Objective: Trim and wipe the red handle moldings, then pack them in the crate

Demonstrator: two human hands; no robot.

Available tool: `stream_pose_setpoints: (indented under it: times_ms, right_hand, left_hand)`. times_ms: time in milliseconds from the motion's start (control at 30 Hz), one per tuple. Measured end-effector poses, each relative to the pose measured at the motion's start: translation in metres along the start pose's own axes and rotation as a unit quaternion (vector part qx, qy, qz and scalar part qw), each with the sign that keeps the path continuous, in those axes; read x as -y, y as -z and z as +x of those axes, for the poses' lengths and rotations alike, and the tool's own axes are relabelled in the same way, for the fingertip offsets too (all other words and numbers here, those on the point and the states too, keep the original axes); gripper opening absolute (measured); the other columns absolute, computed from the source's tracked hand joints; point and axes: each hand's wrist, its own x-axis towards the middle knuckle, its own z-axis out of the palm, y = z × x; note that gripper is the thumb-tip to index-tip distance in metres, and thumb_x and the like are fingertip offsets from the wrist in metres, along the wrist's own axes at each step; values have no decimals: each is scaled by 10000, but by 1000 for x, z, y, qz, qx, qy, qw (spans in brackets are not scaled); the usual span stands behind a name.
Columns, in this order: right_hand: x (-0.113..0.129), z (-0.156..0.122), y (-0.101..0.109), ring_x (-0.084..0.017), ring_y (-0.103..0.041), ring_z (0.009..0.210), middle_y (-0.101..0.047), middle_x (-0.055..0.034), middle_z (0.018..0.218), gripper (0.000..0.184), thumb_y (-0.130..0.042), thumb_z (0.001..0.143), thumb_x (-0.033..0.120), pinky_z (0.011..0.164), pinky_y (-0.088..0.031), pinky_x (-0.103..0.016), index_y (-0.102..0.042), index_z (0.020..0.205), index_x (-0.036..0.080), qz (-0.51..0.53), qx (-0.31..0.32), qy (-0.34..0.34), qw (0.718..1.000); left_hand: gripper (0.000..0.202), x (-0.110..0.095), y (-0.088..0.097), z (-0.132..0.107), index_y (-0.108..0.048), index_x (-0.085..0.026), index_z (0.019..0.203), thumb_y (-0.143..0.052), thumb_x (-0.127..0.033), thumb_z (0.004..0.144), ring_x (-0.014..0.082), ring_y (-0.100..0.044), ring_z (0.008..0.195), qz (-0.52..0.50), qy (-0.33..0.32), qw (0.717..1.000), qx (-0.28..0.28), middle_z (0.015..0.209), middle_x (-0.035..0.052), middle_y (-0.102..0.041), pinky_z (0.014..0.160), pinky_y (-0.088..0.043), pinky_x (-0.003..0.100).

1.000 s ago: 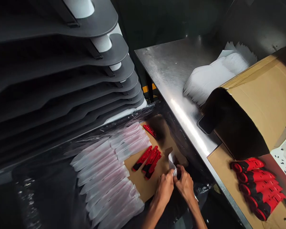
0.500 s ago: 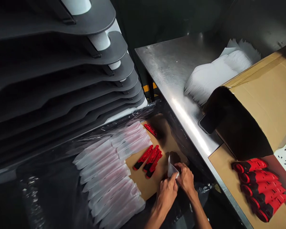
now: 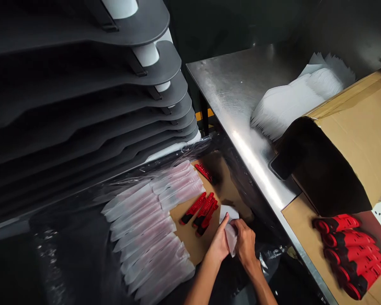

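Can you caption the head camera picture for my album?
A left hand and a right hand hold a folded, thin white wrapper beside red-and-black plastic parts on flat brown cardboard.

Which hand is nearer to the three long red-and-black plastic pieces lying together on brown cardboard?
Left. The left hand is below and right of the three long red-and-black plastic pieces in the picture; the right hand is farther right.

Dim background, glare along the steel table (image 3: 228, 91), deep shadow inside the cardboard box (image 3: 358, 140), glints on black plastic (image 3: 49, 254)
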Motion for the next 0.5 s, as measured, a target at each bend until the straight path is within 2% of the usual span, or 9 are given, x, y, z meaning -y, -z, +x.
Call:
stream_pose_setpoints:
  times_ms: [67, 167, 233, 267, 333, 367, 433, 500]
  right_hand:
    - [4, 4, -1, -166, -628, 718, -687, -55, 832, 260, -448, 844, 145, 639, -401, -233, -700, 887, 189, 16, 10, 29, 999]
    - [7, 14, 2, -174, -640, 770, -698, -59, 848, 249, -469, 879, 187, 707, -447, -247, -715, 919, 195, 43, 30, 60, 997]
    - [4, 21, 9, -189, -656, 889, -712, -68, 975, 263, -525, 855, 210, 798, -481, -270, -712, 1040, 212, 62, 45, 70, 995]
    - [0, 24, 13, -205, -648, 1000, -699, -79, 1100, 338, -574, 830, 232, 867, -488, -290, -681, 1150, 219, 70, 49, 68, 994]
    - [-12, 29, 20, -239, -570, 1217, -601, -106, 1336, 577, -644, 800, 292, 993, -470, -342, -542, 1362, 214, 76, 45, 36, 995]
    - [-20, 30, 21, -251, -540, 1265, -565, -121, 1383, 634, -651, 813, 326, 1016, -466, -362, -487, 1411, 198, 71, 44, 6, 997]
    - [-35, 28, 17, -251, -594, 1191, -607, -136, 1316, 551, -618, 877, 370, 959, -508, -378, -511, 1377, 165, 45, 63, -71, 994]
    - [-45, 23, 1, -213, -667, 999, -678, -102, 1145, 372, -600, 929, 376, 844, -553, -366, -611, 1223, 150, 6, 114, -150, 982]
  left_hand:
    - [339, -2, 0, 4, -606, -180, 712, -715, -493, 781, 278, -699, 867, -58, 19, 998, 14, 709, 66, -696, 803, -517, 351]
    - [237, -6, 3, 5, -647, -156, 756, -697, -375, 833, 255, -712, 824, -124, 36, 991, 31, 731, 65, -713, 796, -528, 344]
    - [198, -15, 8, 4, -666, -135, 797, -654, -316, 876, 228, -710, 770, -159, 28, 986, 33, 755, 71, -721, 784, -537, 338]
    - [187, -22, 12, 4, -671, -127, 811, -632, -290, 893, 212, -704, 731, -175, 16, 984, 29, 752, 72, -720, 768, -541, 334]
    - [172, -40, 21, 1, -679, -119, 866, -588, -254, 921, 187, -693, 681, -206, -21, 978, 17, 750, 70, -720, 737, -547, 319]
    - [175, -50, 27, 0, -682, -120, 910, -567, -249, 935, 183, -695, 685, -220, -43, 974, 10, 760, 71, -724, 732, -550, 315]
    - [225, -71, 38, -7, -672, -124, 1036, -510, -263, 966, 194, -715, 755, -247, -85, 965, 0, 813, 83, -737, 761, -559, 326]
    - [325, -89, 49, -16, -621, -111, 1193, -434, -293, 999, 216, -725, 822, -269, -118, 956, -2, 862, 107, -743, 796, -568, 358]
